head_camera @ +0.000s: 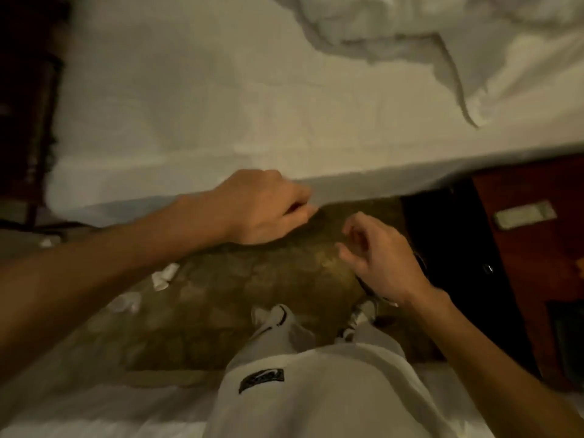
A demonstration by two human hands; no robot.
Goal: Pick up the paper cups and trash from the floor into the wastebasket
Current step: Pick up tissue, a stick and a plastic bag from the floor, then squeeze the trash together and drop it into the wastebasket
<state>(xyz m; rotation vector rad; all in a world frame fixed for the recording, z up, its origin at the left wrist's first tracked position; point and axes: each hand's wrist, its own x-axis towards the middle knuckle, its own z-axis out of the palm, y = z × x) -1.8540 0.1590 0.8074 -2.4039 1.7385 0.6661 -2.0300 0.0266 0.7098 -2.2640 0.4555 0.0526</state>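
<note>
I stand on the patterned olive-brown carpet floor (252, 295) between two beds, looking down past my pale trousers at both hands.

My left hand (265, 210) hangs over the carpet at the edge of the white-sheeted bed (221, 105). Its back faces me and its fingers (303, 213) are curled under. I cannot tell whether they pinch anything, since nothing shows between them. My right hand (379, 257) hovers just beside it with the fingers loosely bent and apart, holding nothing.

The trash lies to my left, well apart from both hands. A crumpled white paper piece (164, 276) sits on the carpet below my left forearm. A pale crushed piece (124, 303), perhaps a cup, is just beyond it, and a small white scrap (47, 242) lies farther off near the bed's corner. The blur keeps me from saying which are cups.

I cannot pick out the wastebasket for certain. The black shape (448, 241) beside the reddish wooden nightstand (521, 263), right of my right hand, may be it.

I judge the task early or midway. At least three pieces are not yet picked up, and none is in my grasp that I can see.
</note>
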